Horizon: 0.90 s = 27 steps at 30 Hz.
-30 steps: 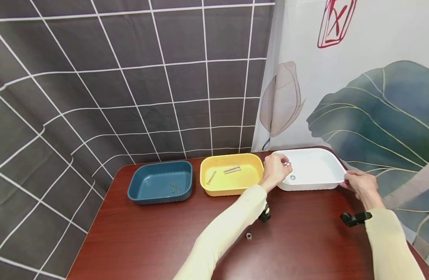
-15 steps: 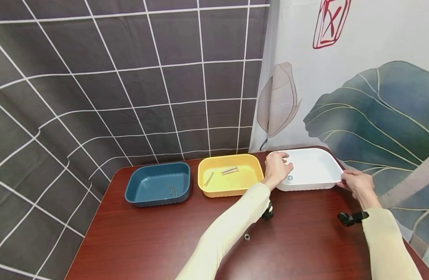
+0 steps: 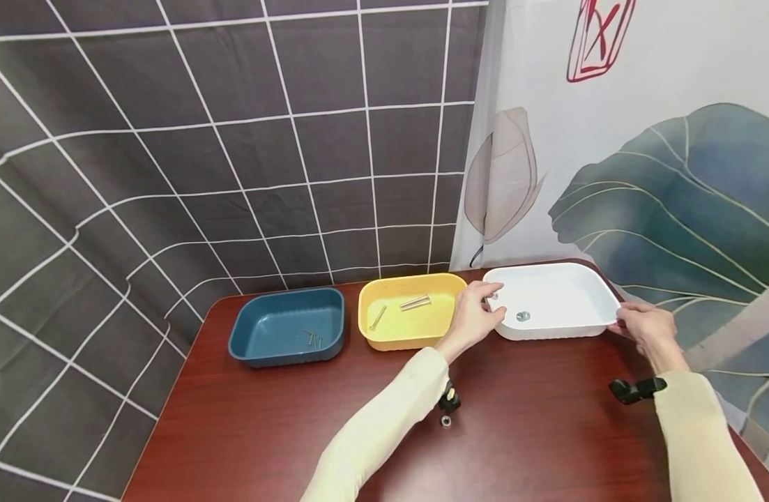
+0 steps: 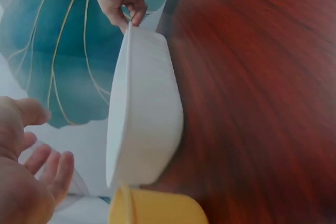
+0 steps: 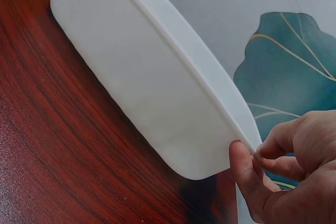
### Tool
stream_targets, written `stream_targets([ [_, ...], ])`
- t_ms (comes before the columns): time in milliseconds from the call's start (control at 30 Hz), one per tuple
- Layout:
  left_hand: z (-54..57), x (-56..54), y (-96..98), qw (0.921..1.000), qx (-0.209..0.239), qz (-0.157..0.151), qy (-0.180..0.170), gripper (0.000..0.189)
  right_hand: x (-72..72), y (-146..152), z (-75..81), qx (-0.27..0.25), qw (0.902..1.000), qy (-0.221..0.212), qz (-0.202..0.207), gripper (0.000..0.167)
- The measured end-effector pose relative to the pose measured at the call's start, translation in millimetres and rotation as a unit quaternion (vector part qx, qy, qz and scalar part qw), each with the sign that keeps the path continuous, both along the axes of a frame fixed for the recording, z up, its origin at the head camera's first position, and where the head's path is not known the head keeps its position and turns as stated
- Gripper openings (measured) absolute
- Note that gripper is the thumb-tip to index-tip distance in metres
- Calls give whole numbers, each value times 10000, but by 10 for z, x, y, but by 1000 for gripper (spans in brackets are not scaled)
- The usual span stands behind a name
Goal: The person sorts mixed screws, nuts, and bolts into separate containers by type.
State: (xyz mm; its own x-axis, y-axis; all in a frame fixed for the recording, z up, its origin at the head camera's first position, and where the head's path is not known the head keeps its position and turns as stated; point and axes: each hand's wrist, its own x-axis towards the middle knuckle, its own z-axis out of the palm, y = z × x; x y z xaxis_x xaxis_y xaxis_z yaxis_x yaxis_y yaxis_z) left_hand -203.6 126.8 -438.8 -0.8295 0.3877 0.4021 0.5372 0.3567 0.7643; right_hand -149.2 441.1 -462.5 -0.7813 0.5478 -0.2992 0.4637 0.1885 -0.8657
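Note:
My left hand (image 3: 475,314) is over the left end of the white tray (image 3: 569,333), fingers spread and relaxed. In the left wrist view no object shows between its thumb and fingers. Small shiny metal nuts (image 3: 523,316) lie close together on the tray floor, and another small shiny piece shows near my left fingertips, too small to name. My right hand (image 3: 648,331) pinches the tray's right rim between thumb and fingers, plain in the right wrist view. A single nut (image 3: 445,421) lies on the table just below my left wrist's black camera mount.
Left of the white tray stands a yellow tray (image 3: 403,344) with several long metal screws or pins (image 3: 415,302). Farther left, a blue tray (image 3: 284,359) contains several small screws (image 3: 314,339). All stand along the back of the reddish-brown table (image 3: 246,432), before a curtain backdrop.
My left hand held a nut over the white tray and has let it go, then drawn back leftward with fingers opened. More nuts now lie together there. The right hand stays on the rim.

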Motion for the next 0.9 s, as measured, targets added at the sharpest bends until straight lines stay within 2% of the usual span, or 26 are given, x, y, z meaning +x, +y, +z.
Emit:
stream_targets([
  [167, -58, 111, -277, 9980, 550, -304, -61, 45, -12, 2, 15, -115, 9999, 94, -28, 53],
  [333, -133, 265, -515, 9956, 828, -433, 14, 45, -15, -6, 23, -179, 9998, 101, -17, 54],
  [633, -383, 566, -864, 9952, 857, -400, 262, 40, -25, -16, 30, -98, 9999, -29, -31, 54],
  [767, -469, 648, -970, 9927, 1110, -460, 118, 42, -17, -24, 38, -201, 9998, 55, -72, 55],
  [900, -508, 705, -1051, 9927, 1157, -324, -43, 43, -11, -39, 46, -273, 9994, 186, -50, 55],
])
